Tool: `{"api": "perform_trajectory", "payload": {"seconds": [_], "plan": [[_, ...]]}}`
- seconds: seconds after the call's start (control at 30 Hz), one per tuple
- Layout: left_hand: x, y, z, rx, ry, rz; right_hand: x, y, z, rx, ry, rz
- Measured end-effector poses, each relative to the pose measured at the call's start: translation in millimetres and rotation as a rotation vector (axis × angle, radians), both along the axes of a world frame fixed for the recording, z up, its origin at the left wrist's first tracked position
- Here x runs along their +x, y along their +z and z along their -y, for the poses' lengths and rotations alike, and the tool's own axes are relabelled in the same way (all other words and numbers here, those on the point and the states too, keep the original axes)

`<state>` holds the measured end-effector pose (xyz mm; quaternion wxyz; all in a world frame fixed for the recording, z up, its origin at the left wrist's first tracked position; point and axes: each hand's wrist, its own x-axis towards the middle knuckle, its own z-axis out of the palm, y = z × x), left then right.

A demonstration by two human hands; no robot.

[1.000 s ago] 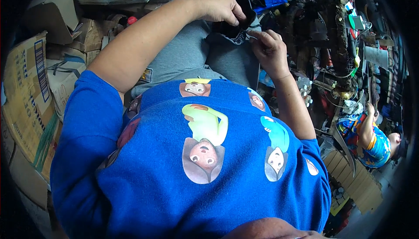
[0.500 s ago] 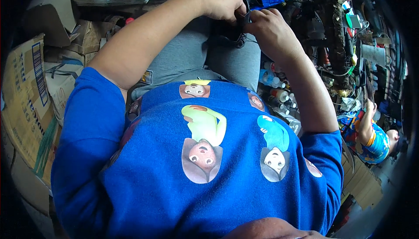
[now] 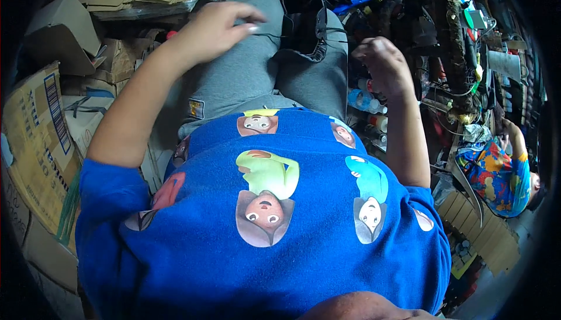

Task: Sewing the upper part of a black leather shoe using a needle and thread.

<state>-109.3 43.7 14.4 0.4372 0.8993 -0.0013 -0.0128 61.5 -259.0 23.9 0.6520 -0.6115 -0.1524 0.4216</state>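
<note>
A black lace-up shoe (image 3: 304, 28) lies on the gray-clad lap (image 3: 242, 68), dark laces (image 3: 336, 30) stretching out sideways.

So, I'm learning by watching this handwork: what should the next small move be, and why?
Probably draw the dark laces evenly outward: they stretch from both sides of the black shoe, lying on the grey trousers, toward the left hand and right hand. Whether either hand grips them is unclear.

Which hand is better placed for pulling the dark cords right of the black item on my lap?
Probably your right hand: it's near the dark cords, while your left hand is left of the black item.
</note>
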Motion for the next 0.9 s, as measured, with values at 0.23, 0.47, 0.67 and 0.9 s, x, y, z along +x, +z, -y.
{"api": "perform_trajectory", "payload": {"seconds": [0.23,0.47,0.67,0.9], "plan": [[-41.0,19.2,-38.7,0.331,0.051,-0.096,25.7,-6.3,37.7,-0.053,0.077,-0.002],[-23.8,-3.4,-62.0,0.213,0.131,0.06,-18.0,-11.3,0.3,-0.739,0.339,1.08],[-50.5,-58.0,-55.8,0.591,0.095,0.18,-17.6,-62.9,39.1,-0.715,0.251,1.29],[-27.2,-29.4,-13.8,0.013,0.446,0.085,16.4,-32.8,57.6,-0.204,-0.468,-0.003]]}}
